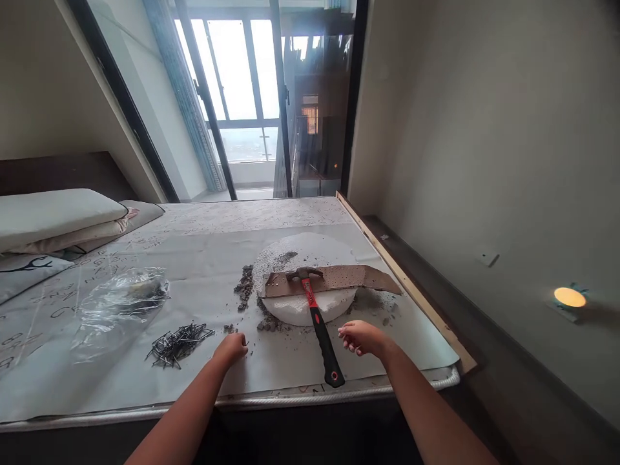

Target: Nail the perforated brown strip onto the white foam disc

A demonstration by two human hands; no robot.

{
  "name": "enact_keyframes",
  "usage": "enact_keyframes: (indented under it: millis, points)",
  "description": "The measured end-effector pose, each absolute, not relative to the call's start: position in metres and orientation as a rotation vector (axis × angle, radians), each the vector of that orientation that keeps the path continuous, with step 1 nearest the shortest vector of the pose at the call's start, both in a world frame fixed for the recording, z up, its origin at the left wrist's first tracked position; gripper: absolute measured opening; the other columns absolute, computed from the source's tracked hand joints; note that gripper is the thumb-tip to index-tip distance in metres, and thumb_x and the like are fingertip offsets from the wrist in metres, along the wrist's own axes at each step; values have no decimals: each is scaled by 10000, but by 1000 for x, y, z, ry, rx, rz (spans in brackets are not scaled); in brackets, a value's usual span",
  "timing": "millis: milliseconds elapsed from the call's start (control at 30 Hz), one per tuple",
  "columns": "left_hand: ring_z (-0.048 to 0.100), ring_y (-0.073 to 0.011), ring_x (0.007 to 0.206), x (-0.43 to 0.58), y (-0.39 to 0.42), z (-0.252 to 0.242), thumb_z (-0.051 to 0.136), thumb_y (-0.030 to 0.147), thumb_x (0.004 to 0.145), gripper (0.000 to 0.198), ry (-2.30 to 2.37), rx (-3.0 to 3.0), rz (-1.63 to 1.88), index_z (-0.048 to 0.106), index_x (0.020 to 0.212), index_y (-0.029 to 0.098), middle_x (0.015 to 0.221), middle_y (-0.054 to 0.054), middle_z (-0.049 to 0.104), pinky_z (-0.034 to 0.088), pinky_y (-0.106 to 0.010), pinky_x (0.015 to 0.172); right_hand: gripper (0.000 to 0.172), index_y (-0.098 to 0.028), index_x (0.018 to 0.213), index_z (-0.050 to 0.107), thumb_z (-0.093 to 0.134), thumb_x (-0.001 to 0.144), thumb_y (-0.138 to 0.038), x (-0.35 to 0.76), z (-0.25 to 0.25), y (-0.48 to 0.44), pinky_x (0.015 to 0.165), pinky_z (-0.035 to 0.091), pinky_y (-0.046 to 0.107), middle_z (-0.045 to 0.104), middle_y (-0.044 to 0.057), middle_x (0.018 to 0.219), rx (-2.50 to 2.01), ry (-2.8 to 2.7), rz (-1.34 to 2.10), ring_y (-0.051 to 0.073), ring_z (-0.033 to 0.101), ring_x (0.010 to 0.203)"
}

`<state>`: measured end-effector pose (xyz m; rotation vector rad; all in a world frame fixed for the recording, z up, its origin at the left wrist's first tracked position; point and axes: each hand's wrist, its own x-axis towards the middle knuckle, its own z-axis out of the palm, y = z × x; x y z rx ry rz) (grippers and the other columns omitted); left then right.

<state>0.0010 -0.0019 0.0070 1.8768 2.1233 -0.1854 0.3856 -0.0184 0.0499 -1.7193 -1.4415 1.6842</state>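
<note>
My left hand point(231, 351) is closed in a pinch above the grey sheet, and a thin dark tip like a nail's shows at its fingers. To its left lies a loose pile of dark nails point(178, 343). My right hand point(361, 337) hovers with loosely curled fingers apart, holding nothing I can see. Between my hands lies a claw hammer point(320, 329) with a red and black handle, its grip end toward me. The hammer's head rests on a brown strip of perforated board point(339, 278), which lies across a round white foam slab point(310, 248).
Grey rubble point(245, 287) and crumbs lie around the slab. A clear plastic bag point(121, 300) is left of the nails, with pillows point(58, 216) beyond. A wooden edge strip point(397, 271) runs along the bed's right side, near the wall point(484, 161).
</note>
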Motion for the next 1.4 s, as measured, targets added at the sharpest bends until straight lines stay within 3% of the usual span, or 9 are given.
enact_keyframes:
  millis: [133, 167, 267, 433, 600, 900, 1100, 1267, 1400]
  points:
    - [613, -201, 799, 1, -1, 9, 516, 116, 675, 117, 2130, 1889, -101, 617, 709, 165, 818, -83, 685, 374, -240, 626, 71, -154, 595, 593, 653, 632, -163, 390, 49, -22, 825, 424, 486, 675, 134, 747, -2065, -1668, 1276, 326, 620, 903]
    - [612, -199, 795, 2, -1, 10, 519, 124, 672, 105, 2142, 1886, -64, 610, 696, 169, 808, -78, 686, 369, -237, 622, 22, -155, 671, 622, 635, 660, -170, 389, 50, -23, 924, 346, 532, 680, 158, 886, -2100, -1695, 1118, 357, 553, 1062]
    - [613, -202, 782, 4, 2, 14, 521, 166, 675, 71, 2186, 1858, 53, 590, 672, 179, 793, -73, 689, 366, -237, 615, 235, -159, 993, 620, 477, 819, -225, 379, 56, -24, 1073, 136, 515, 567, 152, 1235, -2012, -1756, 687, 302, 310, 1320]
    - [599, -189, 730, 10, 4, 22, 505, 205, 675, 60, 2243, 1811, 285, 541, 629, 190, 735, -53, 681, 358, -231, 605, 276, -171, 903, 649, 389, 873, -260, 359, 60, -27, 919, 377, 305, 648, 128, 1090, -1607, -1899, 295, 221, 556, 1055]
    - [576, -177, 668, 24, 3, 33, 468, 278, 694, 103, 2289, 1726, 616, 530, 683, 196, 707, -38, 646, 358, -235, 587, 341, -150, 809, 635, 320, 890, -255, 351, 56, -32, 714, 395, 300, 661, 159, 889, -1861, -1842, 297, 236, 610, 829]
    - [571, -161, 686, 56, 8, 35, 441, 326, 718, 174, 2144, 1640, 1142, 553, 755, 198, 722, -17, 625, 409, -239, 643, 425, -174, 637, 596, 547, 747, -581, 347, 30, -37, 719, 441, 388, 669, 221, 849, -2021, -1782, 808, 355, 621, 935]
    - [571, -162, 706, 71, 10, 35, 448, 292, 723, 143, 2028, 1594, 1237, 555, 723, 195, 717, -24, 618, 439, -252, 674, 420, -187, 616, 486, 566, 723, -584, 339, 7, -36, 589, 486, 353, 630, 108, 634, -1794, -1605, 1550, 265, 660, 678]
    - [598, -170, 730, 76, 22, 38, 475, 365, 743, 217, 1849, 1412, 1405, 562, 811, 178, 781, -50, 652, 467, -267, 668, 454, -168, 755, 494, 610, 663, -597, 335, 7, -39, 615, 485, 316, 641, 62, 680, -1375, -1308, 2019, 181, 637, 617]
    - [627, -177, 745, 77, 41, 45, 496, 420, 735, 296, 1642, 1289, 1531, 545, 860, 157, 836, -84, 679, 486, -263, 615, 374, -153, 693, 519, 679, 636, -486, 330, 15, -41, 598, 435, 254, 652, 68, 704, -854, -815, 2330, 135, 602, 593]
